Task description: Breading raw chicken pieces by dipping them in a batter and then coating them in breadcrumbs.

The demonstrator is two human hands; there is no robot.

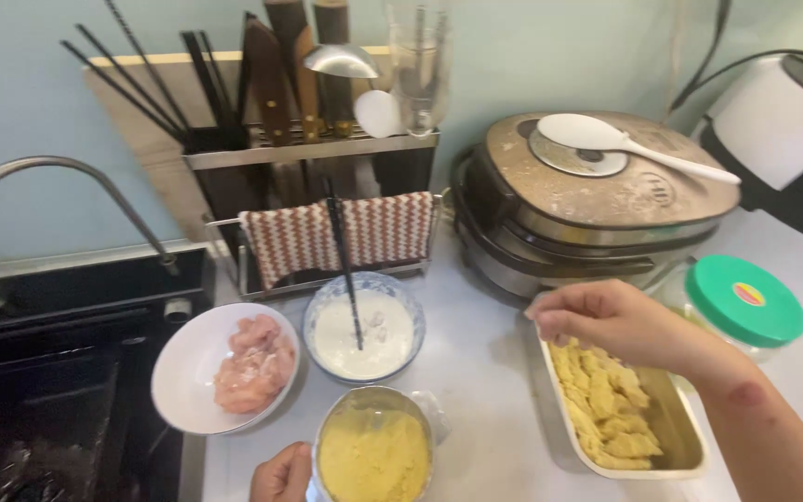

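Note:
My right hand (606, 321) hovers over the far end of a rectangular metal tray (685, 446) that holds several breaded yellow pieces (606, 404); its fingers are curled together, and I cannot tell whether they pinch anything. My left hand (283, 474) grips the left rim of a metal bowl (374, 451) full of yellow crumbs at the counter's near edge. Behind that bowl stands a blue-rimmed bowl of white batter (364, 330) with dark chopsticks (344, 251) leaning in it. A white plate (188, 372) to the left carries raw pink chicken pieces (253, 363).
A dark sink (48, 372) with a curved tap (39, 177) fills the left. At the back stand a utensil rack (309, 149) with a striped cloth (336, 232), a rice cooker (597, 204) with a white spoon (634, 144), and a green-lidded jar (745, 302).

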